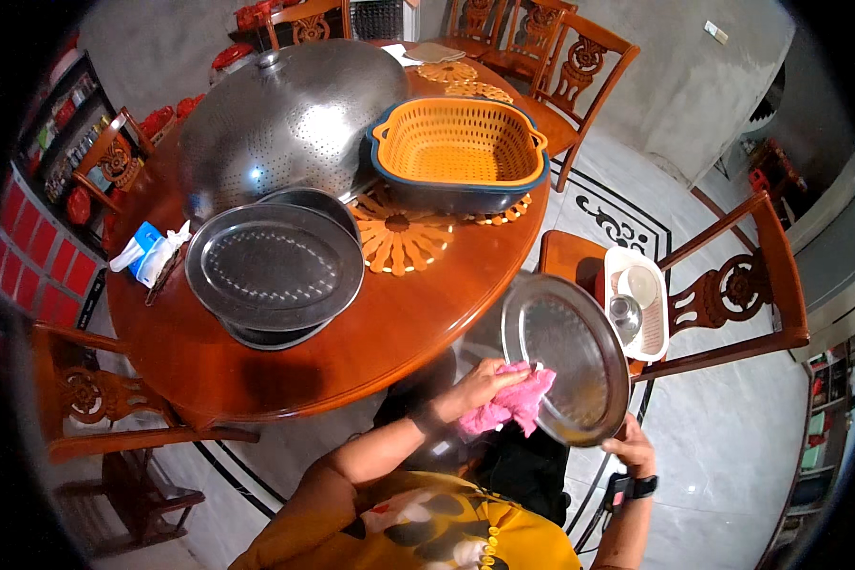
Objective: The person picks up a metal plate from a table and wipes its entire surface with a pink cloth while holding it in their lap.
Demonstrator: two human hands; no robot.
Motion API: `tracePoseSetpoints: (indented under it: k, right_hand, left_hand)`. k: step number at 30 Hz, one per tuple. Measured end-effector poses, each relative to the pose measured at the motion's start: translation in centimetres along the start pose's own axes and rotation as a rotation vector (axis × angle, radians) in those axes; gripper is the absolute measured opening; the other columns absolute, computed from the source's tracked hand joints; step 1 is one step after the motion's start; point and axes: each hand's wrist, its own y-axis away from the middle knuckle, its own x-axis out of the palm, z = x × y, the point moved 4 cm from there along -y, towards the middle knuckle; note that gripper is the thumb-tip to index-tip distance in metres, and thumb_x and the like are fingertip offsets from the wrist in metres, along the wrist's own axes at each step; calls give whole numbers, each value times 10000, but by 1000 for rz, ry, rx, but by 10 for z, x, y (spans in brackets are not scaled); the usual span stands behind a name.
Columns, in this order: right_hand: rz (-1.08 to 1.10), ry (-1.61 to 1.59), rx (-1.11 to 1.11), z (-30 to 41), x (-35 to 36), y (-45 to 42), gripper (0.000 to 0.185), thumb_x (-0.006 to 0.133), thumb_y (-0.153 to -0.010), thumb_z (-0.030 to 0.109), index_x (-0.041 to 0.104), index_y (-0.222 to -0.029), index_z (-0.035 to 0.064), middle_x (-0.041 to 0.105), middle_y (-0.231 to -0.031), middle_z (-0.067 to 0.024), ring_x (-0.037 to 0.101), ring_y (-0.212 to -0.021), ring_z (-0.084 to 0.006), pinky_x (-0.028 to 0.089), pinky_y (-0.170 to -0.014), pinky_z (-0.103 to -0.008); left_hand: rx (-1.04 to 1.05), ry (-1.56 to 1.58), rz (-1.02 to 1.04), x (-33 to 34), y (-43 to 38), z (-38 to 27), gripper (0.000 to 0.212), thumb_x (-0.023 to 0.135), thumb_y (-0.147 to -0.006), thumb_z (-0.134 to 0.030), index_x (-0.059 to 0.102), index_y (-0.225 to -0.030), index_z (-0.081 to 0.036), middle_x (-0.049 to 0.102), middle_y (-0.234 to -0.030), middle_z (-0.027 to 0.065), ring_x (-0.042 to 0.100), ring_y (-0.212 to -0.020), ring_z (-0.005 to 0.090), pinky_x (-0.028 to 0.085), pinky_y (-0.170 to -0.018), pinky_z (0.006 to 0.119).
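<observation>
An oval metal tray [577, 349] is held tilted in front of me, off the table's edge. My right hand [633, 445] grips its lower right rim, thumb on the near face. In my left hand [483, 388] is a bunched pink cloth [516, 402], which lies against the tray's lower left side. More oval metal trays [278, 267] rest in an uneven stack on the wooden table [285, 385], to the left. How many lie under the top one cannot be told.
A large perforated metal dome [292, 121] stands at the back of the table, beside an orange basket [463, 142] nested in a dark blue basin [456, 196]. A tissue pack [146, 253] lies at left. On the right-hand chair [734, 299], a white plastic basket [659, 335] holds bowls.
</observation>
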Motion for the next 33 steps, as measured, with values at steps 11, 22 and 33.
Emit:
tracePoseSetpoints:
  k: [11,22,33]
  right_hand:
    - [-294,126,-136,189,101,-220,732,529,-968,531,365,-1474,27,550,-1368,-190,642,-1094,-293,524,-922,-367]
    - [-364,175,16,188,133,-342,242,551,-854,77,557,-1059,-52,616,-919,-113,632,-680,-192,571,-549,-330]
    - [-498,103,-310,153,133,-317,287,522,-803,-32,601,-1079,-20,655,-852,-59,565,-654,-125,458,-582,-257]
  left_hand:
    - [-39,315,127,-36,8,41,313,553,-985,-182,648,-1135,75,695,-1079,118,664,-938,116,531,-799,230]
    - [-154,676,233,-41,2,58,317,457,-1008,-94,505,-1281,58,596,-1287,176,646,-1070,298,581,-839,474]
    - [-52,447,256,-50,-20,88,288,447,-984,2,494,-1247,112,596,-1283,197,613,-1160,278,559,-910,400]
